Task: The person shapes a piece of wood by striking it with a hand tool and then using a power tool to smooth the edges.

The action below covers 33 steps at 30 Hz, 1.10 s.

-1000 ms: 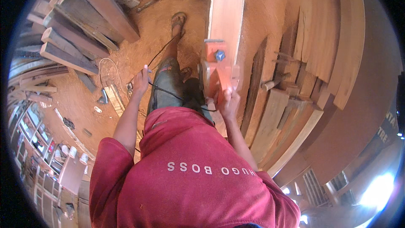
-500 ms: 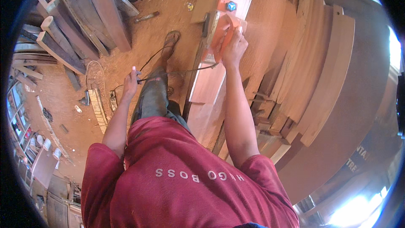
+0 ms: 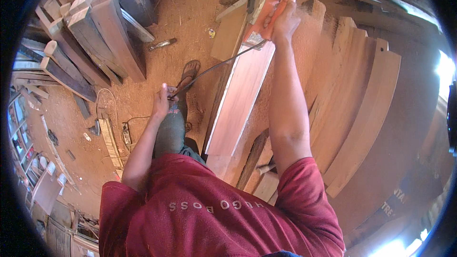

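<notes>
My right hand (image 3: 286, 21) is wrapped round the handle of an orange electric planer (image 3: 266, 13) with a blue knob at its front. The planer rests on the far part of a long pale plank (image 3: 243, 95). From the planer's rear a black power cord (image 3: 221, 69) runs back toward me. My left hand (image 3: 164, 100) is closed on that cord, lifting it to the left of the plank above my leg. Sawdust blurs the air to the right of the planer.
Thick timbers (image 3: 114, 33) lean in a stack at the far left. Curved boards (image 3: 366, 109) are piled on the right. A power strip (image 3: 126, 135) and a strip of wood (image 3: 109, 140) lie on the dusty floor, with a hand tool (image 3: 163, 44) farther off.
The planer and my right hand have moved farther away along the plank. My left hand has shifted right and slightly nearer with the cord, which is now pulled straighter.
</notes>
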Tool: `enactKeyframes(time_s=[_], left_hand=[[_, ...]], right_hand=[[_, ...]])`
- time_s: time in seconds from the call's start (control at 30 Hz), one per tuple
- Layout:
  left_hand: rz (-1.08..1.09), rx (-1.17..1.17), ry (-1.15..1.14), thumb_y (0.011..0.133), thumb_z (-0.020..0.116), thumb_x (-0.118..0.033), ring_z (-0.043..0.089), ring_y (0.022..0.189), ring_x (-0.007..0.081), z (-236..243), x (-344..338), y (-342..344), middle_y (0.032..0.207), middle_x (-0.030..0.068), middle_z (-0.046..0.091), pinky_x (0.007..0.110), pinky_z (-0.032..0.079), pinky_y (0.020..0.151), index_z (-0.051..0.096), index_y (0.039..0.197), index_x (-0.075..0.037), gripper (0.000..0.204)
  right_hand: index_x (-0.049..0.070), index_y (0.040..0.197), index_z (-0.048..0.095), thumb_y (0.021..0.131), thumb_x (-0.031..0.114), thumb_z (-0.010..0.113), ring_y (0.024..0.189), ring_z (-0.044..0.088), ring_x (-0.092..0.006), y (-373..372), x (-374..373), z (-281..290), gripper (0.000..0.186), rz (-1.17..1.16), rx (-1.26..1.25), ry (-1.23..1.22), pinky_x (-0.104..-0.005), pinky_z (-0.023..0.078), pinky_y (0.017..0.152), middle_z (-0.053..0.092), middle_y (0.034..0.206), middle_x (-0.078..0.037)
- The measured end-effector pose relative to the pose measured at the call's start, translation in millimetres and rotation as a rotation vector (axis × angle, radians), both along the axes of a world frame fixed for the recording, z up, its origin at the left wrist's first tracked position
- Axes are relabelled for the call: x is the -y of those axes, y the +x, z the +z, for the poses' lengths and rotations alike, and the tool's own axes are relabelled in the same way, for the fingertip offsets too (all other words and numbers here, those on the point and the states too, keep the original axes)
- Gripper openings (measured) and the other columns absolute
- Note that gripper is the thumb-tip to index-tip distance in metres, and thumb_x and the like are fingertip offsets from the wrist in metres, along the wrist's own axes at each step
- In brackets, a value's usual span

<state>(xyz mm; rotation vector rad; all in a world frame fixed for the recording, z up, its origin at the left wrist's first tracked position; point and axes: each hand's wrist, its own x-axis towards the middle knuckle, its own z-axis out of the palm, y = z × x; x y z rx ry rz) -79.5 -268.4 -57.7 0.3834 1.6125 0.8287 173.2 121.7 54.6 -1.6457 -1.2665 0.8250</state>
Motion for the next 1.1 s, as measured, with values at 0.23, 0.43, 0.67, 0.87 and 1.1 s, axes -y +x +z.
enactKeyframes(time_s=[0.23, 0.43, 0.67, 0.87, 1.1], left_hand=[[0.062, 0.125, 0.101, 0.106, 0.024, -0.059, 0.068, 0.082, 0.0198, -4, -58, 18, 0.085, 0.0124, 0.069, 0.033, 0.055, 0.076, 0.064, 0.111, 0.002, 0.074], [-0.005, 0.095, 0.129, 0.104, 0.022, -0.063, 0.068, 0.082, 0.0209, 9, -58, 14, 0.082, 0.0125, 0.069, 0.033, 0.055, 0.077, 0.064, 0.112, 0.002, 0.078], [-0.193, -0.227, -0.134, 0.102, 0.022, -0.066, 0.064, 0.07, 0.0219, -16, 90, -75, 0.071, 0.0136, 0.066, 0.035, 0.052, 0.073, 0.067, 0.109, 0.005, 0.084], [-0.663, -0.363, -0.156, 0.104, 0.028, -0.061, 0.063, 0.063, 0.0233, -7, 171, -84, 0.06, 0.0119, 0.063, 0.036, 0.05, 0.072, 0.067, 0.104, 0.007, 0.078], [-0.72, -0.33, -0.157, 0.105, 0.028, -0.058, 0.062, 0.062, 0.0212, 2, 187, -47, 0.06, 0.0103, 0.063, 0.034, 0.049, 0.068, 0.067, 0.102, 0.006, 0.075]], right_hand=[[-0.004, 0.094, 0.071, 0.101, 0.05, 0.046, 0.072, 0.06, -0.0187, -13, -111, 2, 0.06, -0.101, 0.079, -0.06, -0.0379, 0.05, 0.063, 0.069, 0.081, -0.018], [0.011, 0.121, 0.064, 0.102, 0.052, 0.035, 0.106, 0.062, -0.0446, 13, -103, 7, 0.054, 0.107, 0.465, 0.026, -0.0506, 0.049, 0.088, 0.065, 0.116, -0.026], [0.002, 0.099, 0.068, 0.102, 0.048, 0.044, 0.089, 0.063, -0.0301, 41, 199, 13, 0.052, 0.072, 0.121, -0.232, -0.043, 0.049, 0.075, 0.068, 0.094, -0.019], [-0.001, 0.088, 0.066, 0.1, 0.05, 0.048, 0.068, 0.064, -0.0228, 84, 580, 45, 0.055, 0.079, 0.019, -0.52, -0.0404, 0.049, 0.062, 0.062, 0.069, -0.011], [0.001, 0.071, 0.059, 0.099, 0.059, 0.043, 0.052, 0.056, -0.0152, 71, 679, 60, 0.066, -0.039, -0.125, -0.457, -0.0317, 0.042, 0.048, 0.054, 0.056, -0.004]])
